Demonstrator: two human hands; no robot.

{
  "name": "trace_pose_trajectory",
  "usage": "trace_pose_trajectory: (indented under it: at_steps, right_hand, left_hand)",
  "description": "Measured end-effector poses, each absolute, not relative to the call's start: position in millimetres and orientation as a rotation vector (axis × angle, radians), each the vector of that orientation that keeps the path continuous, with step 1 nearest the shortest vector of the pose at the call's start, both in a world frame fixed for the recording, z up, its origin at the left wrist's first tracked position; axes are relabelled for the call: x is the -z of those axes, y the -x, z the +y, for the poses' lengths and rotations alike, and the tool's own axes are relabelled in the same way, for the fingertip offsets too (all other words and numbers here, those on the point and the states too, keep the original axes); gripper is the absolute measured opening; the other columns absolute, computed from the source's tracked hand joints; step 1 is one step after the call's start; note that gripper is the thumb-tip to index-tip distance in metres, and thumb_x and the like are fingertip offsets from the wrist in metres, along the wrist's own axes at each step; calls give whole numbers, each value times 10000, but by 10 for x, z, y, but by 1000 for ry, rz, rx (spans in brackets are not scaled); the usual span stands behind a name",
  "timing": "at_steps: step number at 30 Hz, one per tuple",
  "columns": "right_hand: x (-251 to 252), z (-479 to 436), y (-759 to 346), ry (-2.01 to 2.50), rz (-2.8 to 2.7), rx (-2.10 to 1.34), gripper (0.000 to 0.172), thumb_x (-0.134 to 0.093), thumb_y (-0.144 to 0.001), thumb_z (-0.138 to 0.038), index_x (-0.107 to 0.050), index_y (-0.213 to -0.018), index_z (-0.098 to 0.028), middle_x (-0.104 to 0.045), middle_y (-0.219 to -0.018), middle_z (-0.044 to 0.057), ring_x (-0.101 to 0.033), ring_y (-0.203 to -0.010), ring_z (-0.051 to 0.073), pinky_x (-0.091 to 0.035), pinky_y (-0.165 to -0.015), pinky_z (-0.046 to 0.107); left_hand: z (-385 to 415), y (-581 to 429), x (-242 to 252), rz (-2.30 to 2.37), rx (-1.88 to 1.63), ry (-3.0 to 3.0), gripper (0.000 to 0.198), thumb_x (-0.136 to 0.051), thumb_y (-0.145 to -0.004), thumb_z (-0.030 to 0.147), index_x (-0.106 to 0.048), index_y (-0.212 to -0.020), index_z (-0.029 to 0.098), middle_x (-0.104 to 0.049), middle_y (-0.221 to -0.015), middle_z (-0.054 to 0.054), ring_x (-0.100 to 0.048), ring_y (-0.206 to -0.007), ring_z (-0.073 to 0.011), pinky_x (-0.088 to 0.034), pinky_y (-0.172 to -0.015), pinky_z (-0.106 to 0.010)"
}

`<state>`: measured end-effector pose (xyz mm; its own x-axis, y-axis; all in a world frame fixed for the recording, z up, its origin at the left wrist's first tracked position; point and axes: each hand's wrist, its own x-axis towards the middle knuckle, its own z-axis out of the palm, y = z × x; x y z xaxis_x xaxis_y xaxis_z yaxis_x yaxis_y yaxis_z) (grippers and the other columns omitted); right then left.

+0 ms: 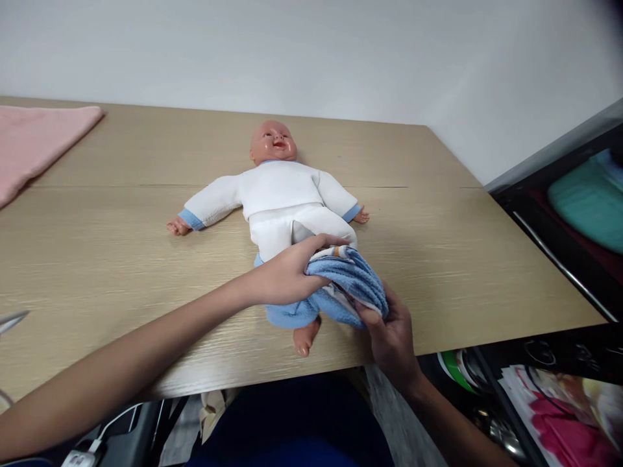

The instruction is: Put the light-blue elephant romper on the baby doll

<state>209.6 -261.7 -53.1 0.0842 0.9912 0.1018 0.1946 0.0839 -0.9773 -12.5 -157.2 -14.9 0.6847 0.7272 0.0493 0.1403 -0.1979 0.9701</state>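
Observation:
A baby doll point(276, 188) lies face up on the wooden table point(438, 259), dressed in a white top with blue cuffs and white trousers with blue lower legs. Over its lower legs, my left hand point(296, 269) grips the upper left side of a bunched blue and white cloth point(348, 279), thumb in front and fingers behind. My right hand point(392, 331) pinches the same cloth at its lower right edge. One doll foot point(306, 336) shows below the blue leg; the other is hidden by the cloth and my right hand.
A pink cloth point(39, 143) lies at the table's far left. A white wall point(219, 52) stands behind the table. To the right are a dark shelf with a teal item point(591, 201) and, below, a drawer holding pink things point(569, 428). A white plug point(80, 457) shows at bottom left.

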Motion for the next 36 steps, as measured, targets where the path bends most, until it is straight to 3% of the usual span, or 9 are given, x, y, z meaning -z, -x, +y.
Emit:
trace_pose_trajectory:
  at_steps: [4,7,12,20,23,27,32,36]
  right_hand:
    - [565,-2661,-2100,1408,-1374,-862,140,-742,-953,-309,-808,-1058,-245,-787,-918,10,-706,-833,234,-571,-774,344]
    - [609,-2705,-2071,1463,-1320,-769,182,-744,-937,-311,-821,-1080,-229,-813,-965,25,-732,-882,248,-586,-809,355]
    - [589,-2845,-1966,1467,-1168,-766,135,-781,-947,-315,-813,-1044,-227,-798,-921,9,-728,-795,205,-605,-728,303]
    - [584,-3047,-1902,1533,-1062,-775,142,-806,-938,-338,-821,-1013,-218,-834,-880,25,-767,-778,220,-629,-711,301]
    - [671,-3032,-1941,1539,-1061,-754,130,-780,-943,-312,-819,-1035,-228,-835,-897,14,-766,-786,212,-633,-730,298]
    - [738,-2982,-1997,1467,-1135,-745,117,-773,-905,-245,-805,-1018,-247,-804,-877,-16,-735,-749,183,-616,-699,271]
    - [702,-2953,-1953,1367,-1144,-760,92,-747,-879,-201,-776,-947,-256,-728,-783,-23,-656,-657,175,-583,-605,279]
    - [669,-2942,-1858,1278,-1154,-727,93,-747,-875,-199,-745,-938,-267,-675,-749,-31,-599,-612,172,-554,-566,286]
  left_hand:
    - [-1596,124,176,740,-588,-1799,708,-661,-976,183,-495,-1662,133,-582,-1708,-185,-570,-1585,-321,-441,-1344,-540]
    - [-1606,118,214,774,-593,-1858,731,-664,-963,198,-490,-1668,109,-585,-1694,-215,-582,-1571,-340,-464,-1329,-553]
    - [-1609,95,251,828,-535,-1940,759,-677,-934,216,-498,-1668,137,-607,-1643,-212,-596,-1546,-362,-478,-1321,-574]
    - [-1695,27,329,903,-477,-2116,929,-694,-930,284,-343,-1769,93,-502,-1690,-255,-508,-1607,-411,-463,-1336,-596]
    - [-1708,4,349,929,-485,-2153,922,-677,-932,283,-347,-1763,56,-524,-1653,-278,-510,-1593,-422,-473,-1315,-610]
    - [-1679,18,305,939,-437,-2120,909,-667,-926,276,-354,-1761,104,-586,-1629,-261,-536,-1562,-444,-470,-1286,-659]
    - [-1589,71,161,748,-293,-1835,982,-643,-974,235,-172,-1835,257,-731,-1496,-159,-721,-1364,-370,-564,-1178,-600]
    - [-1537,71,101,534,-351,-1640,947,-681,-947,153,-293,-1804,268,-766,-1445,-113,-756,-1299,-303,-593,-1141,-477]
